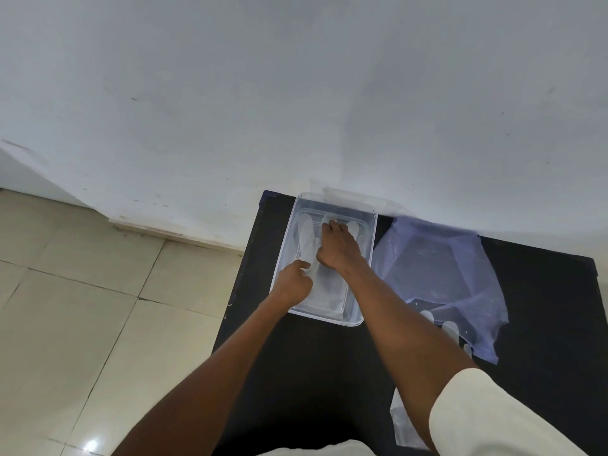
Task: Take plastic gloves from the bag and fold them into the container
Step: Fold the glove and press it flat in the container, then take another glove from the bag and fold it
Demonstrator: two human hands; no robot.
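Head view: both hands (337, 246) press a plastic glove (309, 238) flat inside the container (368, 251).

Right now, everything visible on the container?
The container is a clear plastic rectangular tray with low walls and rounded corners, open-topped, flat on the black table near the wall. A translucent glove lies spread inside. Both hands reach in: the left hand near its front, the right hand pressing the glove. The bag lies beside it.

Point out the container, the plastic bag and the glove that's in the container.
Container (371, 232), head view, on its right wall.
Bag (437, 268), head view, on its flat middle.
Glove (308, 236), head view, on a finger left of the right hand.
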